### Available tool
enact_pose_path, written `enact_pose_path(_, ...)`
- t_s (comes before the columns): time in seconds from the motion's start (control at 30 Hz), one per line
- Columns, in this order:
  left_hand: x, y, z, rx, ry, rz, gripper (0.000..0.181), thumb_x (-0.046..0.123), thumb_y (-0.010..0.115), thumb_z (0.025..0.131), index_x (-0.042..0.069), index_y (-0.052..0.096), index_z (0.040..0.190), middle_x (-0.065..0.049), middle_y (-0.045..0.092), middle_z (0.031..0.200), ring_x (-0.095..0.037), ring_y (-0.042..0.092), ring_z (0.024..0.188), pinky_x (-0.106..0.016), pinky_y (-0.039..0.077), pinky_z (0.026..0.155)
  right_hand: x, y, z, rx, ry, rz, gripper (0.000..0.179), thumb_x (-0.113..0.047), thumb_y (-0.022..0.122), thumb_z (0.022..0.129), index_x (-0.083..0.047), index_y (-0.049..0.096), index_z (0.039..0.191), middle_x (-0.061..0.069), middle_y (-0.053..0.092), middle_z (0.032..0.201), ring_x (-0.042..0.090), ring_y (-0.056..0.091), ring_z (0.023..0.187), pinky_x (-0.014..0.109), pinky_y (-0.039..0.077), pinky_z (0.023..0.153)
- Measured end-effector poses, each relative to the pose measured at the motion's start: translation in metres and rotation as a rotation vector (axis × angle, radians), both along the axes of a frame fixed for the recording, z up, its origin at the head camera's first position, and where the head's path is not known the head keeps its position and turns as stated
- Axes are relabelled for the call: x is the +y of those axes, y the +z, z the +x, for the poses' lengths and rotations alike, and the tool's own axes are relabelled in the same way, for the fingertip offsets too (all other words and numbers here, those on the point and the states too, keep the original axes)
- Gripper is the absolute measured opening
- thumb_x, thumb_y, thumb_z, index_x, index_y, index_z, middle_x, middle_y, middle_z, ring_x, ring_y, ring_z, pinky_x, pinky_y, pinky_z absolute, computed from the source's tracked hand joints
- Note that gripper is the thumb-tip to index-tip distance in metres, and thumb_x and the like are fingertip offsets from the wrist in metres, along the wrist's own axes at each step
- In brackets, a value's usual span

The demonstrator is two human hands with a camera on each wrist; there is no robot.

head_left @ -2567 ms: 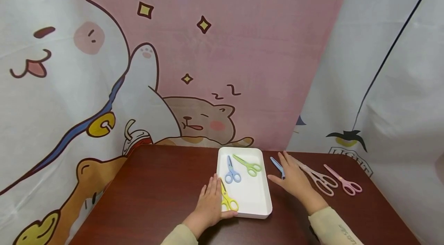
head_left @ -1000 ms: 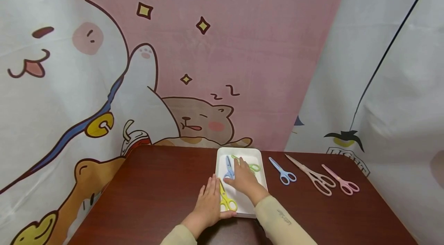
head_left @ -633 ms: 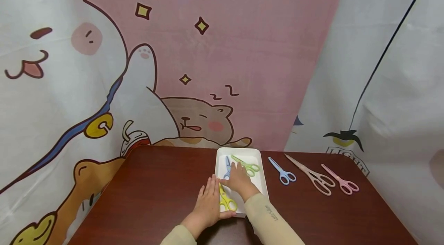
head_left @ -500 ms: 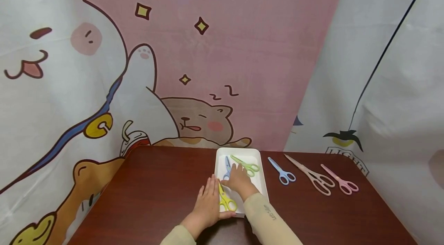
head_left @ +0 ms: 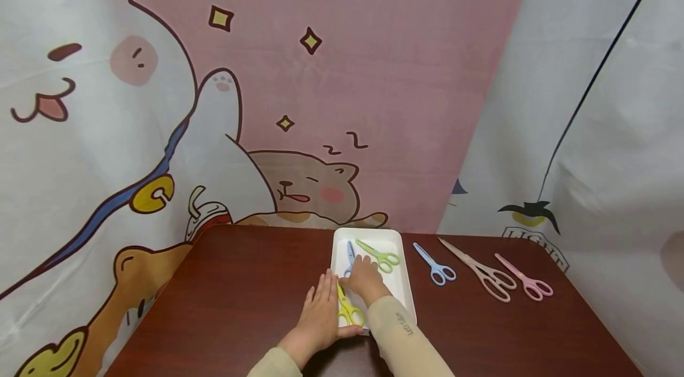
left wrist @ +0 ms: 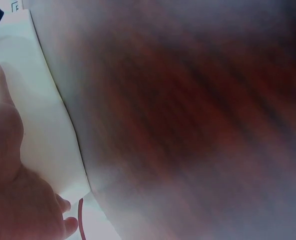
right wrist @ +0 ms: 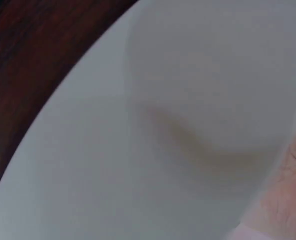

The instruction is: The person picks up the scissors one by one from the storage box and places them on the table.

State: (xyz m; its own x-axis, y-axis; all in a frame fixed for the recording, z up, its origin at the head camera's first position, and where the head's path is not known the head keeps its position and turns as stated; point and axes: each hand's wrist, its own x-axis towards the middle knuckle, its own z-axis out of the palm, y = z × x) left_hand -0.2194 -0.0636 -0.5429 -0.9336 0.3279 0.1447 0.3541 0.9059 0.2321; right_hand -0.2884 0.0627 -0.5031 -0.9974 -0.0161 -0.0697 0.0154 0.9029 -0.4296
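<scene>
A white tray holds yellow scissors, blue scissors and green scissors. With its fingers straight, my left hand rests along the tray's left side, thumb across the near left corner. Over the tray is my right hand, its thumb near the yellow scissors' tip. It covers the blue scissors' handles, and its fingertips are too hidden to show any grip. In the left wrist view the left hand lies against the tray's pale wall. The right wrist view is blurred, with skin at its right edge.
On the brown table, right of the tray, lie another pair of blue scissors, large beige-pink scissors and small pink scissors. A cartoon-printed cloth hangs behind the table's far edge.
My right hand has left the blue scissors on the table, crossed left over the tray and drawn slightly nearer to me. The left hand and all the scissors stay put.
</scene>
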Motion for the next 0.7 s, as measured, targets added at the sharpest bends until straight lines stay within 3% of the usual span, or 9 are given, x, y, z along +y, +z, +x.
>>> enact_pose_path(0.23,0.0000,0.0016,0.0003,-0.017,0.006,0.008,0.131,0.088,0.048,0.060,-0.004,0.018,0.149,-0.022,0.014,0.156,-0.034,0.020,0.143,-0.052,0.025,0.110,-0.0023,-0.0037,-0.0036,0.032,-0.015,0.029,0.078,-0.040,0.076,0.076,0.011,0.047,0.127,0.030,0.048,0.127,0.044,0.044,0.119,0.054,0.041,0.097)
enact_pose_path(0.53,-0.0010,0.0017,0.0009,-0.004,-0.004,-0.003,0.131,0.091,0.041,0.061,-0.005,0.018,0.148,-0.022,0.015,0.156,-0.034,0.019,0.144,-0.052,0.026,0.110,-0.0030,-0.0009,-0.0046,0.052,-0.049,0.075,0.078,-0.044,0.078,0.072,0.013,0.053,0.119,0.030,0.049,0.122,0.041,0.046,0.114,0.052,0.042,0.095)
enact_pose_path(0.7,0.0002,0.0034,0.0015,-0.010,-0.009,-0.001,0.132,0.090,0.042,0.061,-0.005,0.017,0.148,-0.022,0.014,0.156,-0.034,0.019,0.144,-0.052,0.027,0.110,-0.0008,-0.0026,-0.0057,0.063,-0.054,0.094,0.063,-0.038,0.078,0.071,0.010,0.061,0.107,0.025,0.050,0.116,0.038,0.046,0.109,0.049,0.043,0.093)
